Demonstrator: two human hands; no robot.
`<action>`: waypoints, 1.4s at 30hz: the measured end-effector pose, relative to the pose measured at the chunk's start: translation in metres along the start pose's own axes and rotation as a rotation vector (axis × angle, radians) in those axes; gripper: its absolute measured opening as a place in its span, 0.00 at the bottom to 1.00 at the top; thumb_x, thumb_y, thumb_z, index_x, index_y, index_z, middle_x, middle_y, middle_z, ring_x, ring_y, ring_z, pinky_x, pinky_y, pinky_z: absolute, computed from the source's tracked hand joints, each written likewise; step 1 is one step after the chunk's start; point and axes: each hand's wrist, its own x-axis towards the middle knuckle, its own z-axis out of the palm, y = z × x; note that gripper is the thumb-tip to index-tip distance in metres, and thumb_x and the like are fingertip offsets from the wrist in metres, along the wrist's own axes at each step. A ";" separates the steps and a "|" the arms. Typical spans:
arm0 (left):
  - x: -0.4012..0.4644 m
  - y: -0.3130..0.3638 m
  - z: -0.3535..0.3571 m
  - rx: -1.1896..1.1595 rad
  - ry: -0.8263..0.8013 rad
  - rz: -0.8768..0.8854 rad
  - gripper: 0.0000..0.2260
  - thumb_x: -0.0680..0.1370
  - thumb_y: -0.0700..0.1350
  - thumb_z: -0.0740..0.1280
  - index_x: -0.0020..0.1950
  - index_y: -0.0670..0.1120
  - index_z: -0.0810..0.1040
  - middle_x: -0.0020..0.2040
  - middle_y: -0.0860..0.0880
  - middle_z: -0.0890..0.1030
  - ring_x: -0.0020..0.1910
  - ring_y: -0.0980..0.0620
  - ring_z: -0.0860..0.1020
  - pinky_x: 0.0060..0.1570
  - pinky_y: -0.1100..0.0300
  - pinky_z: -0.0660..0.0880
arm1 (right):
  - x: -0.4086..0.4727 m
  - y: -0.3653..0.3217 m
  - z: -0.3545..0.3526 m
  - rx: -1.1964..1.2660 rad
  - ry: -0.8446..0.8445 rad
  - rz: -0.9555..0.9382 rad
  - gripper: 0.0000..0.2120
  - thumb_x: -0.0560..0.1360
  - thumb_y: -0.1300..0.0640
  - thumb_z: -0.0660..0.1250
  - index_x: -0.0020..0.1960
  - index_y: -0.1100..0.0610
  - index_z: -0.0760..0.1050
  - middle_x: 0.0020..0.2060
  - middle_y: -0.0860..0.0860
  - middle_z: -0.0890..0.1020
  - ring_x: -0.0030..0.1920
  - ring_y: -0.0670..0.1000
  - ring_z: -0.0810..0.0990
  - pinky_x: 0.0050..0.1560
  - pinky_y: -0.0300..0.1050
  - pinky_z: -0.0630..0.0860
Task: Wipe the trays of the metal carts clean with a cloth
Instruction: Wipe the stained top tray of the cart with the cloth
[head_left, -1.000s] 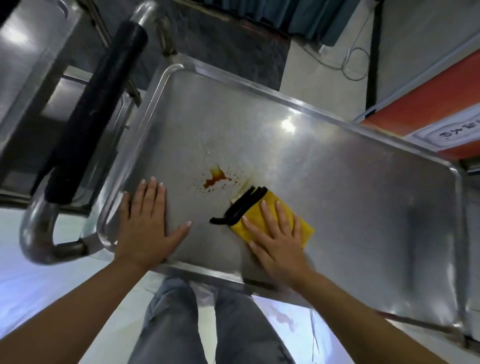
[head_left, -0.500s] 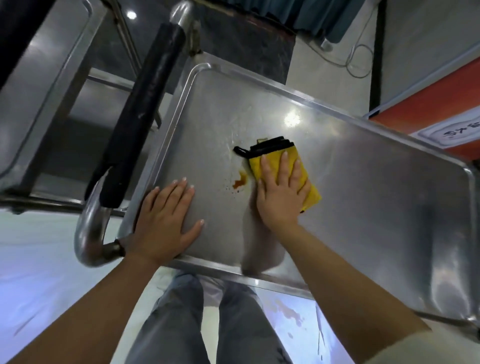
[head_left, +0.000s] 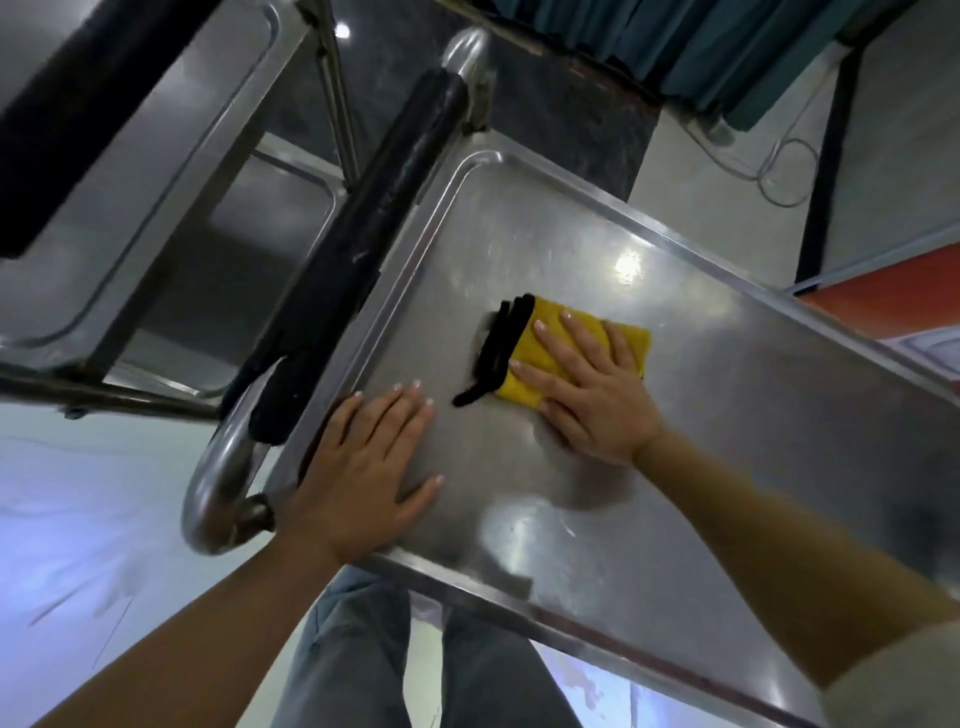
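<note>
A steel cart tray (head_left: 727, 405) fills the middle of the head view. A folded yellow cloth (head_left: 631, 340) with a black edge lies on its left half. My right hand (head_left: 592, 389) presses flat on the cloth, fingers straight and spread, pointing up and left. My left hand (head_left: 369, 478) lies flat on the tray's near left corner, fingers straight, a short gap left of the cloth. No orange stain shows on the tray; the metal near the cloth looks smeared and wet.
The cart's push handle (head_left: 363, 244), black-padded on a curved steel tube, runs along the tray's left edge. A second steel cart (head_left: 156, 156) with trays stands at the left. A white cable (head_left: 779, 171) lies on the floor at the back right.
My right hand has slid the cloth to the left across the orange stain, which no longer shows. My left hand has stayed flat on the near left corner.
</note>
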 end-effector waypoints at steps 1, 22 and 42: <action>0.001 0.000 0.000 0.005 0.001 -0.001 0.34 0.77 0.63 0.55 0.76 0.45 0.60 0.76 0.45 0.62 0.75 0.47 0.60 0.72 0.45 0.55 | 0.015 0.008 -0.001 0.002 -0.016 0.071 0.24 0.80 0.43 0.52 0.76 0.41 0.58 0.77 0.52 0.58 0.77 0.60 0.53 0.71 0.67 0.53; -0.001 0.001 0.000 -0.007 0.013 -0.011 0.33 0.76 0.63 0.55 0.76 0.46 0.60 0.76 0.45 0.61 0.75 0.47 0.59 0.74 0.46 0.54 | -0.047 -0.072 -0.016 0.023 -0.005 0.365 0.25 0.78 0.38 0.55 0.74 0.40 0.62 0.75 0.51 0.63 0.71 0.61 0.65 0.58 0.59 0.64; 0.002 0.003 0.008 0.001 0.081 -0.007 0.34 0.75 0.64 0.56 0.76 0.45 0.62 0.75 0.45 0.64 0.74 0.45 0.61 0.73 0.45 0.56 | 0.022 0.067 -0.015 0.210 -0.142 0.923 0.29 0.77 0.32 0.46 0.76 0.36 0.46 0.78 0.46 0.43 0.78 0.58 0.43 0.70 0.72 0.52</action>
